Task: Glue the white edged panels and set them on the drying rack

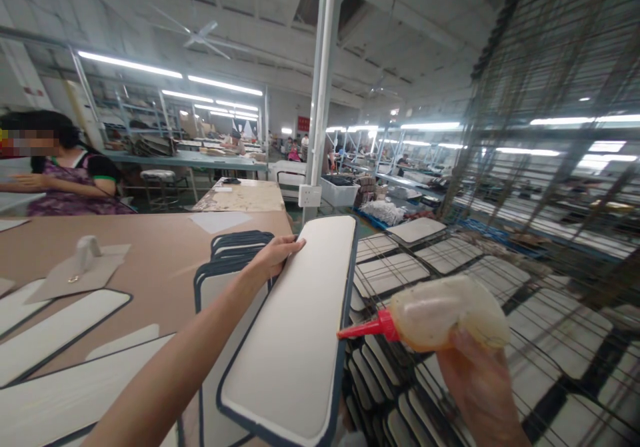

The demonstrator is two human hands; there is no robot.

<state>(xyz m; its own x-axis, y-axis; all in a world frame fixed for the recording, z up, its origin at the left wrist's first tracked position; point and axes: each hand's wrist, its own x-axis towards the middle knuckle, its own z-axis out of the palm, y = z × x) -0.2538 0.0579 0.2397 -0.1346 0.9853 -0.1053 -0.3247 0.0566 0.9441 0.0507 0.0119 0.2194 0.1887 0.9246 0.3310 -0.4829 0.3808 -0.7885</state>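
Note:
My left hand [274, 255] grips the far left edge of a long white panel [295, 320] with rounded corners and a dark blue border. The panel is held tilted, above similar panels stacked on the table. In my right hand [473, 374] is a translucent glue bottle [445, 314], lying sideways with its red nozzle pointing left. The nozzle tip is at the panel's right edge, about halfway along; whether it touches cannot be made out. A yellowish liquid shows inside the bottle.
More bordered panels [65, 324] and a beige piece with a handle [83, 270] lie on the brown table [165, 240] at left. A wire rack [530, 300] holding several panels fills the right. A white post [320, 100] stands ahead. Another person [70, 174] is at far left.

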